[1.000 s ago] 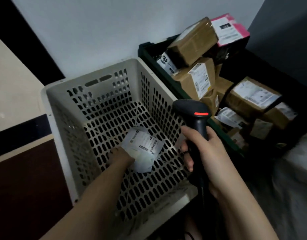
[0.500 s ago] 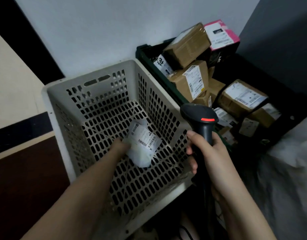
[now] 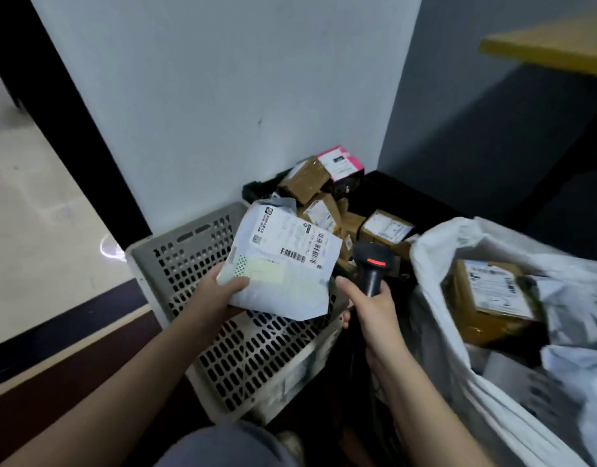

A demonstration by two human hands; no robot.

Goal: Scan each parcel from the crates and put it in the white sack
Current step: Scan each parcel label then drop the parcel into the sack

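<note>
Above the grey crate [image 3: 176, 261], left hand [image 3: 219, 294] fingers grip the mailer [image 3: 283, 264]; right hand [image 3: 368, 305] grips the scanner [image 3: 373, 264].

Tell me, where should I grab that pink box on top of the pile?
Probably come from above and pinch the pink cardboard box across its two long side walls. It sits tilted atop the brown parcels, near the wall, so its top and sides are the exposed parts.

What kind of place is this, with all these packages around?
Probably a parcel sorting or courier room. The left hand holds a labelled mail bag, the right hand grips a barcode scanner, and a white sack holds more parcels.
</note>
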